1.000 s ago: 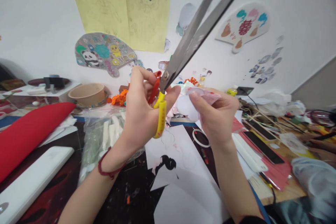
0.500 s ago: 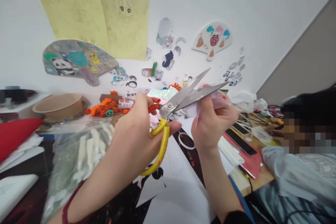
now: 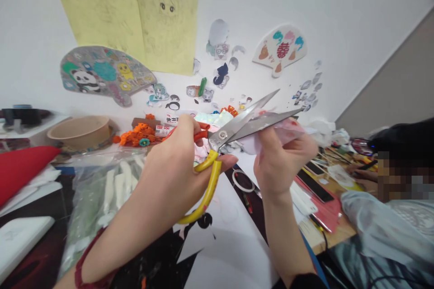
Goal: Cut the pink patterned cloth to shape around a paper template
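My left hand (image 3: pixel 178 156) is closed round the handles of a pair of scissors (image 3: pixel 223 135), one handle yellow and the other red-orange. The steel blades stand apart and point up to the right. My right hand (image 3: pixel 283 165) pinches a thin, pale, see-through sheet with reddish marks (image 3: pixel 290 130). The lower blade lies along this sheet, just above my right thumb; whether it touches the sheet I cannot tell. Beneath my hands lie white paper (image 3: pixel 230 239) and a paper scrap with a black figure (image 3: pixel 204 221).
At left are a clear bag of white pieces (image 3: pixel 117 185), a beige bowl (image 3: pixel 81 128) and orange flowers (image 3: pixel 135 137). A white ring (image 3: pixel 243 180) lies between my arms. At right, a phone (image 3: pixel 315 185) rests near another person's sleeve (image 3: pixel 362 216). Behind stands a wall with paper fans (image 3: pixel 283 49).
The view has shifted slightly. My right hand and the sheet have moved a little right relative to the scissors. The blades remain apart, and both hands keep their hold.
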A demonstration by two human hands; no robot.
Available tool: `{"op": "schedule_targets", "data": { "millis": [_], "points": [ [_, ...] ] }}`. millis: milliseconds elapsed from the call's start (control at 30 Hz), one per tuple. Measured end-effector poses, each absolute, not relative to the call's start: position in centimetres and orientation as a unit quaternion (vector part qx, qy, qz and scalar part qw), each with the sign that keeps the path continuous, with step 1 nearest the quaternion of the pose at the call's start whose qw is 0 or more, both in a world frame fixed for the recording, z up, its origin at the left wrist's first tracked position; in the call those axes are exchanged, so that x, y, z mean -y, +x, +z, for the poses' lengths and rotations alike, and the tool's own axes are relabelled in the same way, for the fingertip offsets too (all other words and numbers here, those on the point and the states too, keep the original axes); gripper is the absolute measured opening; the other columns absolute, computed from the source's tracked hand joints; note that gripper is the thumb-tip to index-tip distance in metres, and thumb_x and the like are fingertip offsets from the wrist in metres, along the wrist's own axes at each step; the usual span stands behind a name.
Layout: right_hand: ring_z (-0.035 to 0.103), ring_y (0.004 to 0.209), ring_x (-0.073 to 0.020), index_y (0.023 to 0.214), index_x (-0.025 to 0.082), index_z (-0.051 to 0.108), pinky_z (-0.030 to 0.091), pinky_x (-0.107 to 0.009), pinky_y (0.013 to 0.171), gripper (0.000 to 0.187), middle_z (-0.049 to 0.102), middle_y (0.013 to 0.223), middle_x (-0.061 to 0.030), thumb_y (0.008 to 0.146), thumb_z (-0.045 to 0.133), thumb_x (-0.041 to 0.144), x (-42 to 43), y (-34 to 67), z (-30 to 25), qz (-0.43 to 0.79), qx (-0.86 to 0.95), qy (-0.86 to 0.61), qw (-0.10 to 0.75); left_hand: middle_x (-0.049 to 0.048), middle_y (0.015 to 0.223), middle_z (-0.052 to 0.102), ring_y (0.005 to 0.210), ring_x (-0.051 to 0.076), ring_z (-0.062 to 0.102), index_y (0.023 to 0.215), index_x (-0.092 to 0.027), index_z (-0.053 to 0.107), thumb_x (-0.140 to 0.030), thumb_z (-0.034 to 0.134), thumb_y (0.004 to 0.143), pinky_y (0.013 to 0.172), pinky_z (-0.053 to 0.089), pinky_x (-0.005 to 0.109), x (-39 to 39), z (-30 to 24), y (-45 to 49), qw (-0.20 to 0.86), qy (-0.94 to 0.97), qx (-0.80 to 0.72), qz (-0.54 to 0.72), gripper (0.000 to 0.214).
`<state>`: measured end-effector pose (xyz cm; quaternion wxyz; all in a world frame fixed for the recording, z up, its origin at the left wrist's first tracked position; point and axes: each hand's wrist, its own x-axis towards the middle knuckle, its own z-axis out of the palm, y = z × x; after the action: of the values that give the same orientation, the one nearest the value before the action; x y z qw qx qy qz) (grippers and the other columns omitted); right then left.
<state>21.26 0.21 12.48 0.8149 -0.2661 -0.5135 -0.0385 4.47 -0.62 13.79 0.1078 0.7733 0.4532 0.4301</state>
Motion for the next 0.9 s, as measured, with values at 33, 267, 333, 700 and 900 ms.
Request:
{"op": "schedule_targets", "data": {
  "millis": [33,267,333,700,900],
  "points": [
    [0.062,0.071,-0.014,0.076,0.027,0.074,0.056,-0.033,0.075,0.013,0.065,0.071,0.0029,0.084,0.075,0.016,-0.06,21.28,12.52,-0.034,0.517,-0.265,0.813,0.0044,0.07,0.063,0.061,0.029,0.063,0.091,-0.025,0.041,-0.061,0.066,0.076,0.056,0.04,0.035,0.54,13.77,4.45,0.106,0.774,-0.452,0.431,0.046],
    [0.06,0.069,-0.016,0.069,0.027,0.07,0.057,-0.034,0.071,0.016,0.057,0.063,0.0024,0.082,0.078,0.021,0.3,21.31,12.57,-0.018,0.521,-0.302,0.798,-0.0014,0.062,0.054,0.05,0.021,0.052,0.089,-0.025,0.041,-0.057,0.066,0.075,0.05,0.036,0.031,0.31,13.88,4.46,0.109,0.779,-0.429,0.443,0.043],
    [0.06,0.069,-0.0155,0.071,0.027,0.071,0.056,-0.033,0.071,0.015,0.057,0.063,0.0027,0.083,0.078,0.021,0.28,21.39,12.52,-0.005,0.527,-0.293,0.798,-0.0015,0.062,0.054,0.05,0.02,0.051,0.089,-0.025,0.041,-0.056,0.067,0.075,0.05,0.035,0.031,0.31,13.88,4.46,0.113,0.776,-0.428,0.449,0.042],
    [0.065,0.074,-0.0202,0.07,0.026,0.067,0.054,-0.037,0.07,0.017,0.058,0.064,0.0008,0.084,0.076,0.025,0.57,20.83,12.76,-0.096,0.506,-0.323,0.794,0.0015,0.067,0.059,0.054,0.023,0.057,0.089,-0.025,0.042,-0.055,0.072,0.075,0.052,0.035,0.032,0.3,13.46,4.38,0.097,0.772,-0.417,0.469,0.045],
    [0.057,0.066,-0.0166,0.068,0.026,0.066,0.051,-0.037,0.068,0.019,0.058,0.067,0.001,0.083,0.076,0.02,0.27,20.67,12.56,-0.14,0.484,-0.31,0.806,0.0001,0.064,0.058,0.05,0.022,0.054,0.09,-0.026,0.042,-0.058,0.071,0.078,0.049,0.036,0.032,0.4,13.24,4.52,0.109,0.776,-0.415,0.462,0.046]
  ]
}}
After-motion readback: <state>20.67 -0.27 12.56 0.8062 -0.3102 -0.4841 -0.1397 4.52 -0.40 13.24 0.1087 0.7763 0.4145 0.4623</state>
